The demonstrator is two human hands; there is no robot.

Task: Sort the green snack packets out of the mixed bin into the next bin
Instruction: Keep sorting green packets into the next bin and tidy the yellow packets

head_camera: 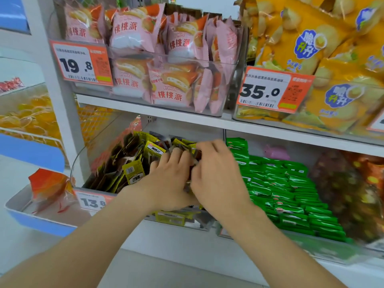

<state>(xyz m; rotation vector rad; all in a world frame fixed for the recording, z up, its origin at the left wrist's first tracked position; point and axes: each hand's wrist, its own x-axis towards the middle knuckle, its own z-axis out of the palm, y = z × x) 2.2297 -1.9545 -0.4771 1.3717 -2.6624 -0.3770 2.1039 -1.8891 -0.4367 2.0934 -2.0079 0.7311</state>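
Reaching: left hand [168,181] and right hand [216,175] are sunk together by the bin's [178,218] right wall, fingers [176,155] curled among packets [133,171]; grip cannot be told.
Green packets [286,196]: stacked in next bin [311,246].

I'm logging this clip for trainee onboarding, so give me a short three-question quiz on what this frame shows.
1. True or false: the left hand and the right hand are both in the next bin, among the green packets.
2. On which side of the mixed bin does the next bin stand? A. left B. right C. on the shelf above
3. Fill in: the price tag in front of the pink packets reads ___.
Key: 1 false, both hands are in the mixed bin; 2 B; 3 19.8.
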